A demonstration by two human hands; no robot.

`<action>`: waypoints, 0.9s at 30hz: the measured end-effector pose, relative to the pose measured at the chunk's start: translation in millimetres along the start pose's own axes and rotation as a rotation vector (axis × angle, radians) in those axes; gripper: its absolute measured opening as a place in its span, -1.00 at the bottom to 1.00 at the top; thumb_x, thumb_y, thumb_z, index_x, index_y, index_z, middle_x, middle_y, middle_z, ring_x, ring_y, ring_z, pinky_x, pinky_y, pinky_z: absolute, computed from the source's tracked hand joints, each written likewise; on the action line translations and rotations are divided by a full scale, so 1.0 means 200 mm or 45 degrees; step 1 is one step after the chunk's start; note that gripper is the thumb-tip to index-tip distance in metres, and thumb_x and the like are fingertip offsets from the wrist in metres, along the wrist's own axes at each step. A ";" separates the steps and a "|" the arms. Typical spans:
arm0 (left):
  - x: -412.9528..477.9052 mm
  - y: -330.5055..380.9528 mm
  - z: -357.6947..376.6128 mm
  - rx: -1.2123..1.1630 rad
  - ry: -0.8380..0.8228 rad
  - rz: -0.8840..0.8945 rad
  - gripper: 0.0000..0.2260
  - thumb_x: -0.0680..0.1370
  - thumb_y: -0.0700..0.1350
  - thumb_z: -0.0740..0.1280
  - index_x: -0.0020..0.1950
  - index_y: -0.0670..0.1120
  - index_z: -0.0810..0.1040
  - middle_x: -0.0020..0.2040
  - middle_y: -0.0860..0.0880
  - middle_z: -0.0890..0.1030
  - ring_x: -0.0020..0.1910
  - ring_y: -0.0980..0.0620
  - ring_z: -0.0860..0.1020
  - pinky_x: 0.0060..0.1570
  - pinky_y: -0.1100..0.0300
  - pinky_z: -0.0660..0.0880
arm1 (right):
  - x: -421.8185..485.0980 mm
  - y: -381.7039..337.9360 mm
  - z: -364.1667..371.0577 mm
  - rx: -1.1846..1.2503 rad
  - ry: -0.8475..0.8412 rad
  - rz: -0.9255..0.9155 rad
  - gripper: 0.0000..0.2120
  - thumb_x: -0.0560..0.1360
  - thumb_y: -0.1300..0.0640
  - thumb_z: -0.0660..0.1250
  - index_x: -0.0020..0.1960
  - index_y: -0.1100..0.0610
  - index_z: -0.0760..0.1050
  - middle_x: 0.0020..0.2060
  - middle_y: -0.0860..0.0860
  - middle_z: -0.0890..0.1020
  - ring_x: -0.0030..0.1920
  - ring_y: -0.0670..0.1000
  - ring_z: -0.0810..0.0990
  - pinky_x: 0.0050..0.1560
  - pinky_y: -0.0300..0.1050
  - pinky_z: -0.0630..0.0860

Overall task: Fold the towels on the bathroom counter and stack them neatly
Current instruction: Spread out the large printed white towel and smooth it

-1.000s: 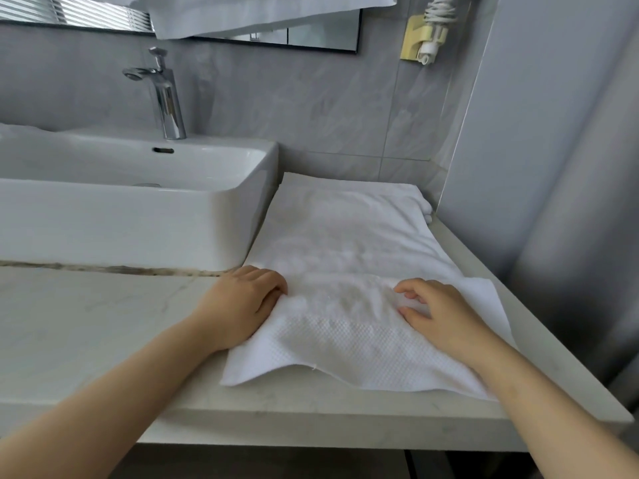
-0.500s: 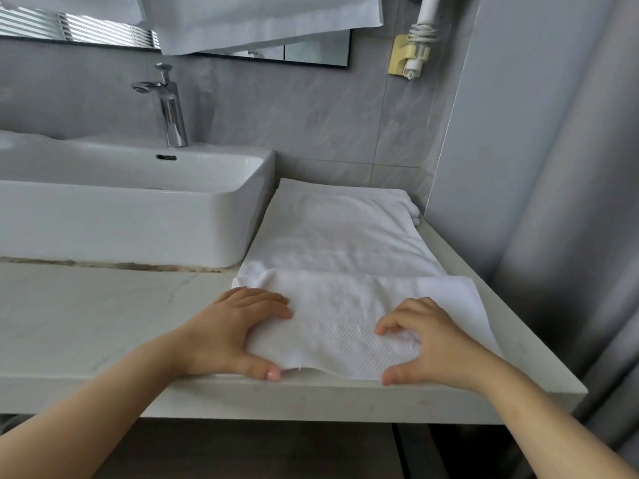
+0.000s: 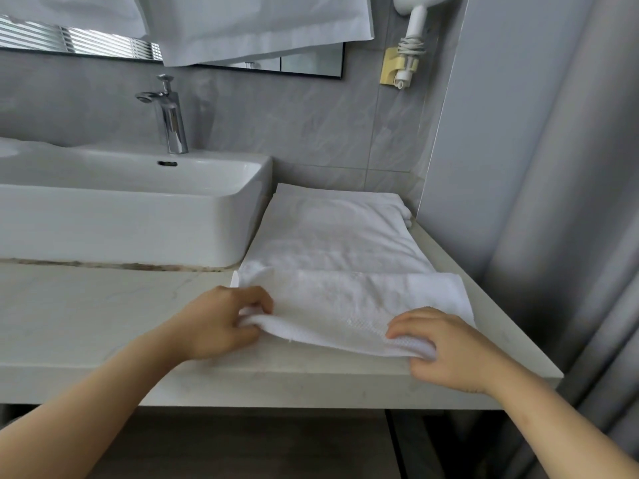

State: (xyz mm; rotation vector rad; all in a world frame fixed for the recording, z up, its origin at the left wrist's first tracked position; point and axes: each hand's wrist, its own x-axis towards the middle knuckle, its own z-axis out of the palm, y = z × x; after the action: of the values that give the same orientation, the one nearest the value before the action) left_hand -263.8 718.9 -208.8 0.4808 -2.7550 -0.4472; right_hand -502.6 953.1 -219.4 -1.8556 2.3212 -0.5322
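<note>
A white towel (image 3: 340, 299) lies stretched out on the marble counter (image 3: 103, 316), to the right of the sink, reaching back to the wall. Its near end is lifted a little off the counter. My left hand (image 3: 221, 323) pinches the near left corner of the towel, fingers above and thumb beneath. My right hand (image 3: 446, 344) grips the near right corner the same way. Under the far end, the edges of a folded white towel (image 3: 404, 210) show by the wall.
A white basin (image 3: 131, 216) with a chrome tap (image 3: 169, 115) stands left of the towel. White cloths (image 3: 256, 25) hang over the mirror above. A hair dryer (image 3: 411, 32) sits in a wall holder. A grey wall and curtain (image 3: 560, 202) close the right side.
Both hands slid from flat on the towel to its near edge, then curled round the corners and raised that edge off the counter. The view tilted upward.
</note>
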 end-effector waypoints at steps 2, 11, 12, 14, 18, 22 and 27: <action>0.02 0.02 -0.01 -0.011 0.211 -0.034 -0.76 0.43 -0.21 0.33 -0.10 0.15 0.48 -0.25 0.16 0.58 -0.27 0.04 0.53 -0.23 0.17 0.42 | -0.01 0.01 -0.02 -0.093 0.090 0.070 -0.66 0.33 0.04 0.27 0.06 -0.25 0.48 -0.05 -0.48 0.43 0.10 -0.41 0.35 0.02 -0.43 0.31; 0.15 0.01 -0.03 -0.550 1.042 -0.357 -0.90 0.44 -0.07 0.44 -0.17 0.07 0.53 -0.28 0.11 0.59 -0.24 0.08 0.55 -0.20 0.20 0.46 | 0.03 0.10 -0.13 0.131 1.115 0.667 -0.85 0.42 0.10 0.41 -0.10 0.18 0.55 -0.19 0.08 0.57 -0.13 0.17 0.51 -0.16 -0.04 0.39; 0.18 0.00 -0.02 -0.613 1.068 -0.361 -0.89 0.46 -0.07 0.43 -0.19 0.08 0.52 -0.28 0.12 0.59 -0.23 0.08 0.55 -0.19 0.18 0.46 | 0.05 0.12 -0.14 0.301 1.153 0.703 -0.84 0.43 0.11 0.41 -0.09 0.19 0.54 -0.17 0.09 0.57 -0.12 0.15 0.50 -0.16 -0.08 0.36; 0.23 0.00 -0.01 -0.679 1.030 -0.367 -0.93 0.51 -0.07 0.36 -0.15 0.07 0.51 -0.26 0.13 0.57 -0.18 0.02 0.54 -0.20 0.19 0.43 | 0.10 0.14 -0.14 0.507 1.203 0.710 -0.86 0.45 0.14 0.39 -0.09 0.21 0.52 -0.19 0.08 0.56 -0.14 0.09 0.49 -0.15 -0.14 0.32; 0.31 -0.06 0.07 -0.711 0.713 -0.518 -0.75 0.60 0.01 0.21 0.25 0.00 0.46 0.11 0.05 0.55 0.20 -0.07 0.47 0.14 0.13 0.38 | 0.24 0.16 -0.11 0.674 1.341 0.570 -0.92 0.52 0.16 0.31 -0.12 0.13 0.43 -0.32 -0.07 0.48 -0.29 -0.06 0.42 -0.30 -0.27 0.35; 0.29 -0.13 0.09 -0.702 0.305 -0.538 -0.56 0.46 0.03 0.42 0.29 0.00 0.42 0.15 0.11 0.50 0.22 0.02 0.47 0.10 0.26 0.31 | 0.37 0.21 -0.09 0.633 1.284 0.543 -0.92 0.55 0.12 0.22 -0.09 0.11 0.36 -0.32 -0.15 0.43 -0.31 -0.15 0.38 -0.32 -0.29 0.34; 0.29 -0.15 0.08 -0.438 0.283 -0.578 -0.86 0.50 -0.07 0.35 0.02 -0.07 0.51 -0.06 -0.05 0.61 -0.02 -0.08 0.55 -0.08 0.15 0.41 | 0.39 0.30 0.01 0.305 0.694 0.800 -0.86 0.44 0.02 0.27 -0.11 0.02 0.32 -0.28 -0.07 0.51 -0.20 0.08 0.48 -0.31 -0.10 0.30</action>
State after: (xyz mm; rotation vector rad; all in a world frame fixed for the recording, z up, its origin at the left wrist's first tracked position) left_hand -313.9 674.4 -219.9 0.9980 -2.2809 -0.8943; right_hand -576.1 888.5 -231.9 -0.8594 2.8016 -1.2501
